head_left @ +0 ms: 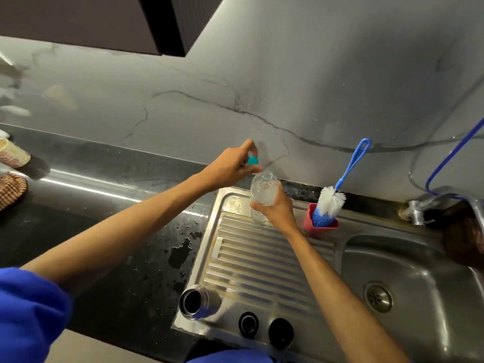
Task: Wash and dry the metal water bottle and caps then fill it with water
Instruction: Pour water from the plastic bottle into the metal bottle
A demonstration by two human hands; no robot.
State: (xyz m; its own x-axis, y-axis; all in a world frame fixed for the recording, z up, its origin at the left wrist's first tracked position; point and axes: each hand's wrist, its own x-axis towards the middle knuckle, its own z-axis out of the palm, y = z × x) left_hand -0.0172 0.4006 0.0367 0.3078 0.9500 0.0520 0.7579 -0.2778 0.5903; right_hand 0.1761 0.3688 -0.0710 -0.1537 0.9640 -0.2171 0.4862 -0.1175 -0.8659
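- Head view is showing the metal water bottle [199, 302] standing uncapped at the near left corner of the drainboard [264, 263], its mouth open upward.
- Two dark caps [248, 323] [280, 332] are sitting just beside it along the drainboard's near edge.
- The right hand [277, 207] is gripping a clear plastic bottle [263, 191], fingers wrapped around its body, holding it upright over the far end of the drainboard.
- The left hand [231, 167] is pinching a teal cap [252, 160] just above and left of the plastic bottle's open neck.
- A blue-handled bottle brush [330, 199] is leaning in a pink holder [320, 223] beside the sink basin [408, 292].
- Water drops are lying on the dark counter [110, 258].
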